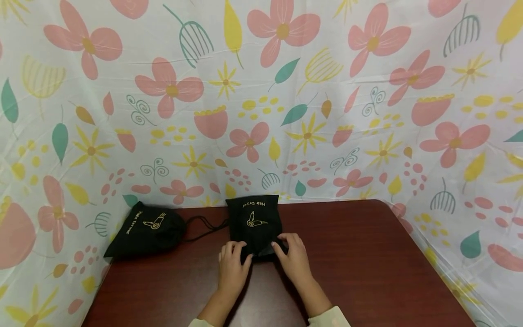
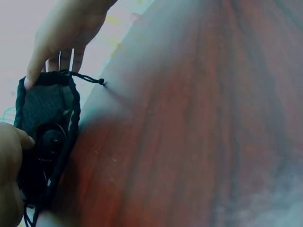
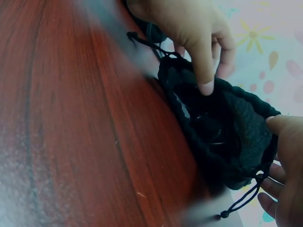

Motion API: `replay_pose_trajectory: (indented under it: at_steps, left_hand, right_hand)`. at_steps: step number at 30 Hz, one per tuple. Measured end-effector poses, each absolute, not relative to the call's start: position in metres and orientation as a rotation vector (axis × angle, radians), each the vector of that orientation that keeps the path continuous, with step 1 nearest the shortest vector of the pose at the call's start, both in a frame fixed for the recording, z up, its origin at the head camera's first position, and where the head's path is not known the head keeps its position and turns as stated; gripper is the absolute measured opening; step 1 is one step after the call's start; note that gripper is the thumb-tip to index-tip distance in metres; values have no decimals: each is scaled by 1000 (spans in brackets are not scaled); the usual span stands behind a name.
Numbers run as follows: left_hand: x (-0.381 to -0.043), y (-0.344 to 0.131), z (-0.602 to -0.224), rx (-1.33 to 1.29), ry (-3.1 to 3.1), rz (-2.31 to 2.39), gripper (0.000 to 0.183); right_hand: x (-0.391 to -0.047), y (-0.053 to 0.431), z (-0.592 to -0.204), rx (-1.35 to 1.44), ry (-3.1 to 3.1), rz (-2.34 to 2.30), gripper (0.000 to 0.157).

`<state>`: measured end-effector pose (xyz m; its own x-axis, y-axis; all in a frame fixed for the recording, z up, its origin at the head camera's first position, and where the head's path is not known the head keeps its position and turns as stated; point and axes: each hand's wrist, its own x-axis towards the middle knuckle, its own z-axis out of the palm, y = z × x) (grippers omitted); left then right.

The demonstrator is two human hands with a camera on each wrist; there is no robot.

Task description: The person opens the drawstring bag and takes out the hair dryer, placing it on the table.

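A black drawstring bag (image 1: 256,215), printed with "Hair Dryer" and a gold dryer picture, lies on the table with its mouth toward the person. My left hand (image 1: 232,268) grips the left part of the rim, thumb inside the mouth and fingers outside. On the opposite side, my right hand (image 1: 295,261) pinches the rim between thumb and fingers. Both wrist views show the mouth spread wide. Inside sits a dark, glossy object with a round part (image 3: 208,125); most of it is hidden by the bag. A knotted cord (image 2: 90,78) hangs from the rim.
A second black "Hair Dryer" bag (image 1: 149,229) lies at the table's left edge, its cords (image 1: 204,225) trailing toward the first bag. The dark red wooden table (image 1: 367,263) meets a flower-patterned cloth (image 1: 327,113) at the back and sides.
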<state>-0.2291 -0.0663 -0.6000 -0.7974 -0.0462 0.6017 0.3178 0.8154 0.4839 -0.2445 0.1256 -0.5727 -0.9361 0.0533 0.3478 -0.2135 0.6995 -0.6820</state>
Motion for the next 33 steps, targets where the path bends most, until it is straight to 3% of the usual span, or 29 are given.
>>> replay_pose_trajectory:
  at_steps: [7, 26, 33]
  left_hand:
    - [-230, -66, -595, -211, -2340, -808, 27]
    - [-226, -64, -588, -221, -2318, -863, 24]
    - [-226, -63, -587, -238, -2271, -865, 21]
  right_hand:
    - [-243, 127, -571, 132, -2562, 1101, 26]
    - [-233, 129, -567, 211, -2569, 1095, 29]
    - [-225, 121, -563, 338, -2442, 1162, 16]
